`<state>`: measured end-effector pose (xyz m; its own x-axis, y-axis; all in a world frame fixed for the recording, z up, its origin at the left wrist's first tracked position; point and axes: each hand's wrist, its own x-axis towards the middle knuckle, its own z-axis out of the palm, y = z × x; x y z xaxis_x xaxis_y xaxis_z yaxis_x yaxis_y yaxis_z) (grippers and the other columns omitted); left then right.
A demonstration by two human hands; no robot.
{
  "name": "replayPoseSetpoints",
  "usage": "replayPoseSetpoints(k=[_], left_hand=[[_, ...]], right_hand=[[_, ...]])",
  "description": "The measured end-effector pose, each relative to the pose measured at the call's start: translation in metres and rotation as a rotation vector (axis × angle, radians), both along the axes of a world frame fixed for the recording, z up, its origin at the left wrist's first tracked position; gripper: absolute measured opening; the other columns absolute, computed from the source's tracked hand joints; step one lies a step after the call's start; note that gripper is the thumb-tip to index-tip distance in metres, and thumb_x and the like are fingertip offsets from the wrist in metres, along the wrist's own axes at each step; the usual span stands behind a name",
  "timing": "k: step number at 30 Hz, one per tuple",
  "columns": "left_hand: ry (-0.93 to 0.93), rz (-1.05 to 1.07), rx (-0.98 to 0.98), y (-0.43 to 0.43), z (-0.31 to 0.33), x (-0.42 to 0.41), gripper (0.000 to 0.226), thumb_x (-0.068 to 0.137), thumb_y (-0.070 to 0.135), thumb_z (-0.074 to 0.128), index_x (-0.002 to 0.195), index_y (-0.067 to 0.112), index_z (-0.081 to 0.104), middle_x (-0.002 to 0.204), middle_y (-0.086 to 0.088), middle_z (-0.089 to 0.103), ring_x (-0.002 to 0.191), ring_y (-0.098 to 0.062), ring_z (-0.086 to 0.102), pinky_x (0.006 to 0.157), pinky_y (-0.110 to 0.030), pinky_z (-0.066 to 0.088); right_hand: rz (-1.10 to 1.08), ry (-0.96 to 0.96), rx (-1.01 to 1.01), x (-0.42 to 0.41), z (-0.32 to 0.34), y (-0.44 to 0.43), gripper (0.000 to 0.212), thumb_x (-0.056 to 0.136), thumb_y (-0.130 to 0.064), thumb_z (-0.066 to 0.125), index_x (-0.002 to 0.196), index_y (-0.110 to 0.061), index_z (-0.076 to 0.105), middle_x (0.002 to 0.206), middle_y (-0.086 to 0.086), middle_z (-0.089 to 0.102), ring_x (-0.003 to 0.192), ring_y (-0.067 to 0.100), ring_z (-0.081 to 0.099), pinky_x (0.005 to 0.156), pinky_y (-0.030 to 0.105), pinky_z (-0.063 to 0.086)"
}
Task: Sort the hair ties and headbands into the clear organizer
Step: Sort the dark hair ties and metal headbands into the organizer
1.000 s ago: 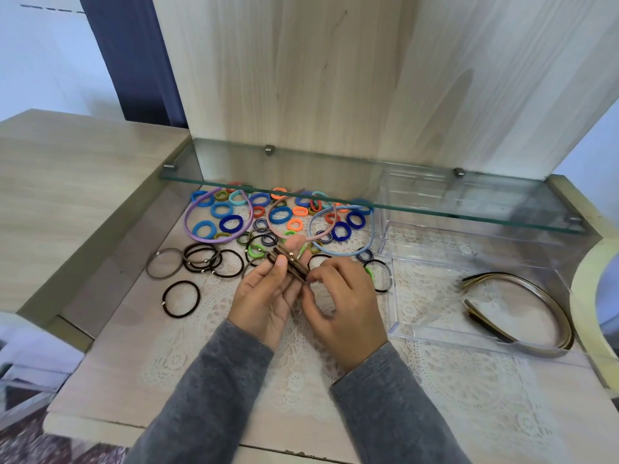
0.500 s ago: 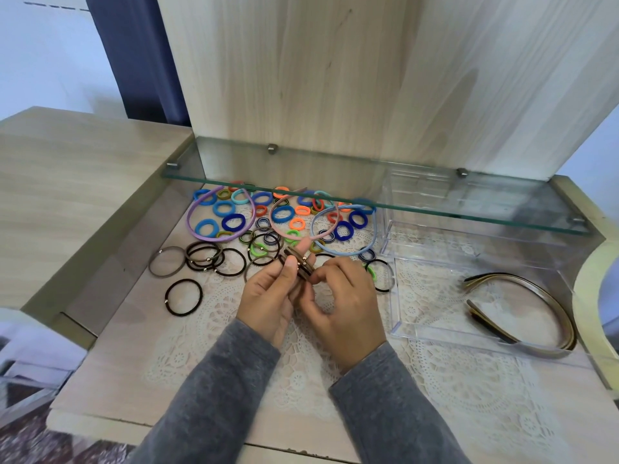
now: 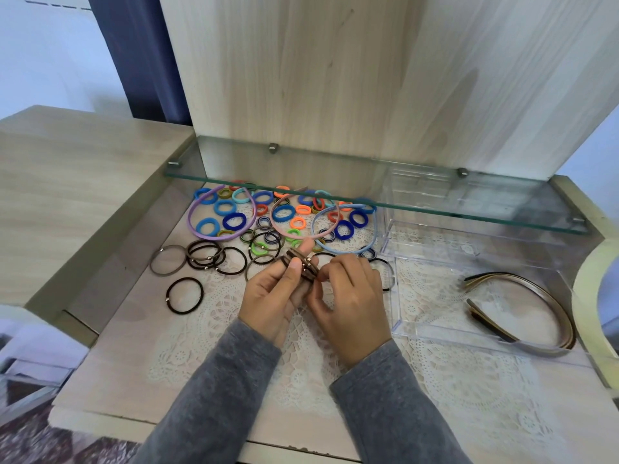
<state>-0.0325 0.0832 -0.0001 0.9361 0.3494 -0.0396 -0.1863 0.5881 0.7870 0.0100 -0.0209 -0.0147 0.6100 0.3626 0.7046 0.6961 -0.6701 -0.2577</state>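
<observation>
Held ties: a small bundle of brown hair ties [image 3: 302, 262], thin elastic rings with tiny gold-coloured beads, was pressed together into a flat stack.
Left hand: the left hand [image 3: 273, 296] pinched the bundle, thumb on top and fingers beneath.
Right hand: the right hand [image 3: 351, 301] had its curled fingertips nipping the bundle's right end.
Position: the bundle was held over the lace doily [image 3: 301, 380], just in front of the loose pile and left of the clear organizer [image 3: 435, 333].
Organizer: its front compartment held brown and gold headbands [image 3: 542, 296] lying flat; its rear part sat under the glass shelf [image 3: 368, 203], where the dividers were hard to make out.
Loose pile: blue, orange and green hair ties [image 3: 234, 221] lay among a purple headband [image 3: 197, 226], a pink headband [image 3: 278, 226] and a light blue headband [image 3: 371, 244]. Dark thin ties [image 3: 214, 259] clustered to the left of the hands, with one black hair tie [image 3: 185, 295] apart, nearer the person.
Edges: the shelf's front edge overhung the back of the pile and the organizer's rear; a raised wooden side [image 3: 83, 195] bounded the left.
Open room: bare doily lay between the hands and the table's near edge [image 3: 110, 420]; only a narrow gap separated the right hand from the organizer's left wall.
</observation>
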Motion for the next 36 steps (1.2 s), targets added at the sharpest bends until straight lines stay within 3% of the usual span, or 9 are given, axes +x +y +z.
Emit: replayPoseSetpoints(k=[7,11,16,19,23,28,31,34,36], left_hand=[[-0.013,0.011,-0.059,0.003,0.004,-0.002,0.027,0.082,0.014,0.05,0.102,0.0,0.063,0.122,-0.007,0.065,0.119,-0.031,0.056,0.093,-0.035,0.051],[0.006,-0.003,-0.1,0.005,0.005,-0.003,0.033,0.084,0.015,0.049,0.11,-0.003,0.059,0.126,-0.01,0.062,0.116,-0.029,0.059,0.092,-0.034,0.052],[0.021,-0.042,-0.118,0.007,0.007,-0.004,0.038,0.085,0.017,0.048,0.118,0.0,0.058,0.119,-0.009,0.066,0.094,-0.015,0.068,0.069,-0.019,0.056],[0.041,-0.075,-0.111,0.012,0.006,-0.004,0.04,0.085,0.02,0.049,0.119,0.002,0.059,0.125,-0.009,0.063,0.092,-0.014,0.067,0.074,-0.021,0.056],[0.076,-0.153,-0.095,0.022,0.007,-0.005,0.04,0.085,0.02,0.049,0.12,0.003,0.059,0.123,-0.01,0.064,0.096,-0.015,0.068,0.066,-0.019,0.057],[0.106,-0.257,-0.051,0.028,0.009,-0.007,0.041,0.085,0.019,0.047,0.12,-0.001,0.058,0.124,-0.012,0.063,0.098,-0.019,0.068,0.062,-0.019,0.057],[0.128,-0.301,-0.04,0.032,0.011,-0.009,0.042,0.085,0.021,0.054,0.12,-0.003,0.058,0.125,-0.015,0.061,0.097,-0.02,0.069,0.067,-0.021,0.058],[0.122,-0.341,-0.031,0.036,0.012,-0.014,0.064,0.066,0.034,0.083,0.116,-0.002,0.064,0.124,-0.017,0.062,0.103,-0.023,0.066,0.073,-0.024,0.058],[0.135,-0.353,-0.035,0.038,0.013,-0.018,0.06,0.066,0.034,0.083,0.113,0.0,0.066,0.123,-0.018,0.062,0.106,-0.024,0.065,0.075,-0.025,0.058]], right_hand=[[0.073,0.113,0.115,0.005,0.0,-0.004,0.005,0.079,-0.014,0.056,0.076,-0.01,0.057,0.08,0.002,0.054,0.076,0.021,0.051,0.067,0.038,0.043],[0.175,0.233,0.269,0.002,0.003,-0.005,0.008,0.078,-0.016,0.057,0.083,-0.009,0.057,0.086,-0.001,0.051,0.081,0.016,0.048,0.071,0.036,0.044],[0.26,0.309,0.336,-0.001,0.004,-0.005,0.019,0.077,-0.013,0.061,0.095,-0.007,0.063,0.096,0.0,0.051,0.093,0.014,0.051,0.08,0.027,0.045],[0.305,0.444,0.353,0.0,0.003,-0.006,0.027,0.076,-0.016,0.063,0.102,-0.01,0.065,0.1,0.001,0.047,0.1,0.014,0.05,0.088,0.023,0.041],[0.4,0.57,0.392,0.001,0.003,-0.009,0.023,0.076,-0.016,0.07,0.099,-0.014,0.068,0.101,0.002,0.047,0.101,0.011,0.049,0.088,0.02,0.039],[0.45,0.739,0.454,-0.002,0.004,-0.006,0.016,0.075,-0.037,0.069,0.088,-0.028,0.066,0.102,0.0,0.045,0.099,0.005,0.048,0.084,0.019,0.037],[0.461,0.767,0.429,0.0,0.002,-0.005,0.018,0.075,-0.034,0.071,0.083,-0.018,0.069,0.101,-0.001,0.045,0.097,0.003,0.048,0.083,0.013,0.036],[0.497,0.814,0.416,0.0,0.003,-0.006,0.02,0.074,-0.021,0.073,0.085,-0.004,0.07,0.1,-0.002,0.045,0.086,-0.005,0.047,0.075,0.005,0.034],[0.528,0.85,0.435,0.0,0.004,-0.007,0.02,0.073,-0.014,0.074,0.084,0.002,0.068,0.098,0.0,0.046,0.081,-0.007,0.048,0.073,0.005,0.035]])
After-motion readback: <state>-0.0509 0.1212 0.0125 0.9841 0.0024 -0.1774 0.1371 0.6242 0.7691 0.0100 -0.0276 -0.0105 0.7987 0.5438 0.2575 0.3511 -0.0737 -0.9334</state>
